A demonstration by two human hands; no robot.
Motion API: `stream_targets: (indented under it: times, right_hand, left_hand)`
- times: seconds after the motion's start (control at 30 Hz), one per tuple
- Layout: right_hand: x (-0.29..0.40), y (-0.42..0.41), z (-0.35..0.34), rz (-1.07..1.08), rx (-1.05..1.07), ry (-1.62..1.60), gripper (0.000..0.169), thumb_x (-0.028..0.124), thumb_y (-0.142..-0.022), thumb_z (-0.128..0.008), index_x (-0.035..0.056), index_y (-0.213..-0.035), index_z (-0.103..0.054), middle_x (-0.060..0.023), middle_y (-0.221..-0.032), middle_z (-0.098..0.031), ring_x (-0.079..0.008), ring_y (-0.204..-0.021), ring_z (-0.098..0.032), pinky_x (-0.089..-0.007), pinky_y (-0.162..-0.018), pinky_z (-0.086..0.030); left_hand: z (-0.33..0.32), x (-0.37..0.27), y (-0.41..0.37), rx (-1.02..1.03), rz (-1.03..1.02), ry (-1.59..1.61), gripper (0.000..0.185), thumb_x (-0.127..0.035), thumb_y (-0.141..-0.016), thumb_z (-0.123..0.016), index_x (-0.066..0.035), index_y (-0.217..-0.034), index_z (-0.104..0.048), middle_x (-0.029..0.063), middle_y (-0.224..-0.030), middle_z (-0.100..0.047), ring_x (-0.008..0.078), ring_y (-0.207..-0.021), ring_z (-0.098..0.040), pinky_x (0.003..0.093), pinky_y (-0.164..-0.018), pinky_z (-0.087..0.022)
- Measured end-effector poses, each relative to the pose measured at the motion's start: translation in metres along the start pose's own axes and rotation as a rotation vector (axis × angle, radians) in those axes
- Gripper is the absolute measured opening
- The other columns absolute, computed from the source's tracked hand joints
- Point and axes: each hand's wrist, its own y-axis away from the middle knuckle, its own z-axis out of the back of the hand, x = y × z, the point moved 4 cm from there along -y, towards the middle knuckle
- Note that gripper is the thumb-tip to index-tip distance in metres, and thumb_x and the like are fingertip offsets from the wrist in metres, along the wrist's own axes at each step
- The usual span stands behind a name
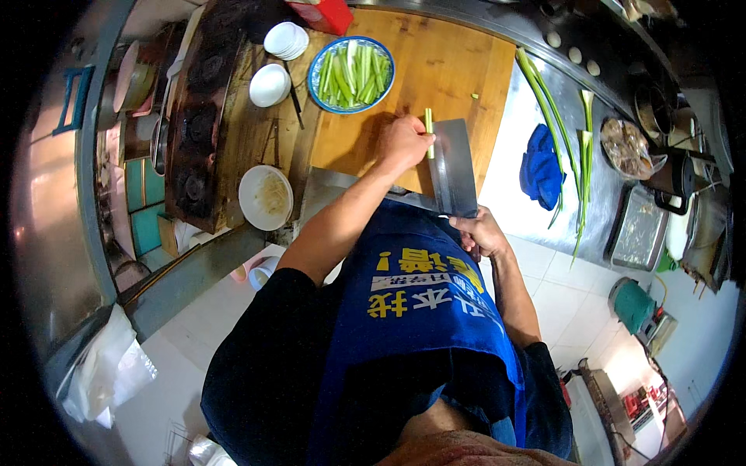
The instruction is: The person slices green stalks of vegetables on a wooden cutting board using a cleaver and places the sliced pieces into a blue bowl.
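Observation:
My left hand pinches a short pale-green stalk piece, which looks like celery, on a wooden cutting board. In my right hand is the handle of a broad cleaver. Its blade lies just right of the stalk piece; whether they touch, I cannot tell. Beyond my left hand, a blue-rimmed plate holds a heap of cut green stalks. One small green scrap rests on the board's right part.
White bowls and a larger bowl with pale shreds stand left. A soot-dark stove lies farther left. On the steel counter at right are scallions, a blue cloth, a bagged food item and a metal tray.

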Motion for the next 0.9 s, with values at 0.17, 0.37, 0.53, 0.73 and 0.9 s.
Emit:
stream_targets:
  times: [0.17,0.37,0.53,0.73,0.9]
  right_hand:
    - [0.053,-0.029,-0.04,0.073,0.091,0.112,0.019,0.009,-0.088,-0.074,0.0031,-0.098,-0.06,-0.0026,-0.054,-0.053,-0.0123,-0.039,-0.048,-0.0282,-0.038,-0.039]
    - [0.08,-0.044,-0.048,0.134,0.017,0.079,0.018,0.009,-0.089,-0.075,0.0027,-0.096,-0.059,-0.0021,-0.052,-0.053,-0.0125,-0.039,-0.049,-0.0277,-0.038,-0.039]
    - [0.062,-0.006,-0.024,0.102,-0.19,0.048,0.018,0.01,-0.092,-0.071,0.004,-0.084,-0.055,-0.0016,-0.05,-0.05,-0.0102,-0.035,-0.044,-0.0271,-0.033,-0.037]
    - [0.018,0.002,-0.005,0.088,-0.318,-0.143,0.014,0.01,-0.092,-0.07,0.0041,-0.091,-0.058,-0.0009,-0.056,-0.049,-0.0116,-0.039,-0.045,-0.0287,-0.035,-0.039]
    - [0.008,0.004,-0.011,0.1,-0.411,-0.223,0.021,0.012,-0.092,-0.071,0.0059,-0.08,-0.054,-0.0002,-0.051,-0.047,-0.011,-0.038,-0.044,-0.0284,-0.036,-0.038]
  left_hand:
    - [0.081,-0.026,-0.017,-0.096,-0.133,-0.168,0.025,-0.022,-0.083,-0.082,-0.002,-0.086,-0.069,0.0112,-0.077,-0.072,0.0195,-0.068,-0.07,0.0353,-0.064,-0.055]
    - [0.153,-0.045,-0.056,-0.165,-0.153,-0.568,0.03,-0.034,-0.089,-0.072,-0.005,-0.099,-0.069,0.0202,-0.103,-0.072,0.0404,-0.097,-0.069,0.0494,-0.084,-0.054]
    - [0.145,-0.019,-0.075,-0.325,-0.6,-0.744,0.047,-0.037,-0.093,-0.068,-0.012,-0.132,-0.06,0.0203,-0.148,-0.047,0.0425,-0.135,-0.046,0.053,-0.104,-0.043]
    - [0.111,-0.017,-0.103,-0.187,-0.658,-0.955,0.073,-0.055,-0.096,-0.055,-0.019,-0.157,-0.036,0.0159,-0.166,-0.023,0.0414,-0.152,-0.016,0.0629,-0.119,-0.016]
    - [0.103,-0.005,-0.112,-0.071,-0.508,-0.912,0.081,-0.056,-0.098,-0.05,-0.017,-0.163,-0.019,0.0133,-0.17,-0.008,0.0379,-0.156,-0.006,0.0619,-0.122,-0.007]
